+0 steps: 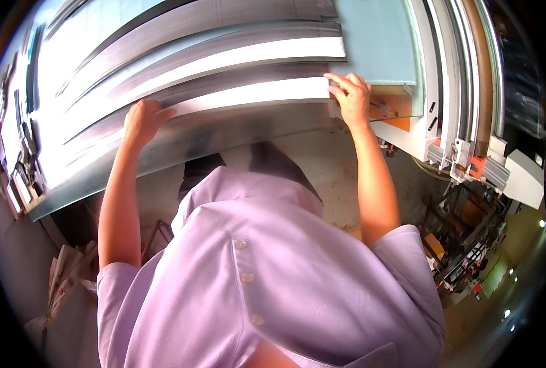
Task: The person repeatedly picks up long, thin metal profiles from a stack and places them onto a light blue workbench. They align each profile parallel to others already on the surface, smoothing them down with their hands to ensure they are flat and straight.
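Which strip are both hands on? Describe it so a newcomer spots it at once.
Start at the big grey worktable with long metal strips lying side by side along it. The strip nearest the person is the one: the left hand rests on it partway along and the right hand grips its end. Unlike the others, it alone has hands on it.
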`<state>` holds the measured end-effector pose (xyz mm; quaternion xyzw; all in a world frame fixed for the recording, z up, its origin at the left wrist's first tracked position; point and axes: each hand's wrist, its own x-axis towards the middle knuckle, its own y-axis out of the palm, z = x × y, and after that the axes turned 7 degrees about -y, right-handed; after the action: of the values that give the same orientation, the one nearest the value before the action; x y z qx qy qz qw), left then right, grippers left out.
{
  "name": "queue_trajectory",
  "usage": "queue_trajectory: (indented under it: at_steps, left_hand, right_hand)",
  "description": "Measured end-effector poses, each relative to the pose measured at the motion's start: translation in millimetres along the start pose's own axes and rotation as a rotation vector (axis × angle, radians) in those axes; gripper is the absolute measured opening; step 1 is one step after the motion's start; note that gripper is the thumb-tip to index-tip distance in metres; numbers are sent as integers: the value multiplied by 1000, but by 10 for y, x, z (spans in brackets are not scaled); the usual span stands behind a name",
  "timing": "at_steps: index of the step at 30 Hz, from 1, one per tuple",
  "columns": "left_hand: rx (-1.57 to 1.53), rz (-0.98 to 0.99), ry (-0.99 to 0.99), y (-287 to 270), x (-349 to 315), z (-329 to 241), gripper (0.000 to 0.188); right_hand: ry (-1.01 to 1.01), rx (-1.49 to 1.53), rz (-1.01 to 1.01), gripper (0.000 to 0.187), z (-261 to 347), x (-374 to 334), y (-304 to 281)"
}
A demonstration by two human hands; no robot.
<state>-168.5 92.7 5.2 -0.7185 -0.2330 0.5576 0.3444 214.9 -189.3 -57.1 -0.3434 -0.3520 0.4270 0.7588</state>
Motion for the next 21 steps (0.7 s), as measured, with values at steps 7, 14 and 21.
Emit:
queue_trajectory:
  at_steps: [7, 14, 21]
  left_hand:
    - [-87, -70, 74, 60, 35, 50, 43]
    - [-85, -40, 46, 41, 57, 11, 42]
    - [-95, -19, 42, 41, 92, 13, 41]
  right_hand:
    - [10, -24, 29, 33, 22, -9, -36]
    - [18, -50, 43, 33, 23, -12, -36]
    - [23, -64, 49, 33, 38, -14, -45]
